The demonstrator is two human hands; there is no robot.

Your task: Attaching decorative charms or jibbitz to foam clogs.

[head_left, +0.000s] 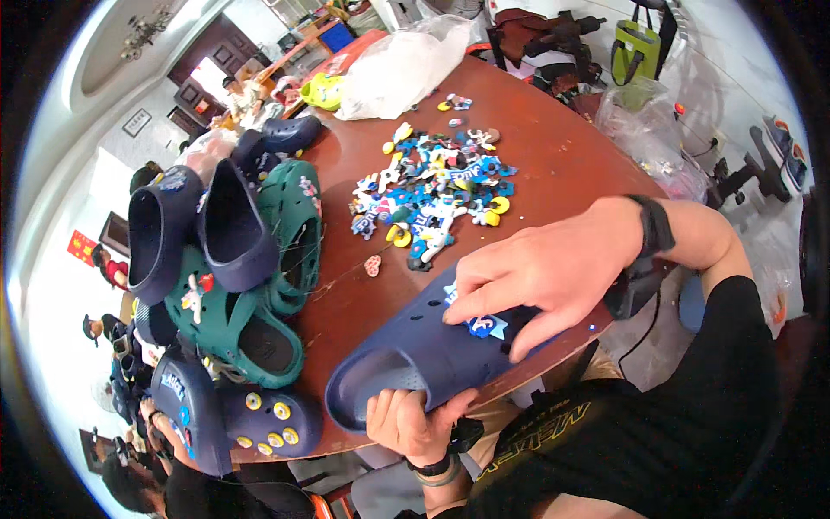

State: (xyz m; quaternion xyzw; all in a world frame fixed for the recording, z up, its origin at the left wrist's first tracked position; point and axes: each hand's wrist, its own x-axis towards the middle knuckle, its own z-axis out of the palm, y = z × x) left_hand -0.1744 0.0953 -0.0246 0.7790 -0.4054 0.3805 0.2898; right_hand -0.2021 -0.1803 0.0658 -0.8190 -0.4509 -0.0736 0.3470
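Navy clog point(445, 359): lying near edge of surface point(571, 138). Left hand point(406, 424): clasping clog's side by opening. Right hand point(549, 268): straddling blue charm point(487, 327) on upper. Risks: charm possibly popping out, if sitting crooked; clog possibly skidding, if left grip slackening.

The nearest navy clog point(437, 359) is looking smooth and matt to me, like moulded foam plastic. The wood-look counter point(553, 143) is shining; the charms point(428, 195) are showing a smooth, rubbery gloss, the white bag point(402, 73) crinkled, filmy plastic, the black shirt point(722, 346) matt cloth.
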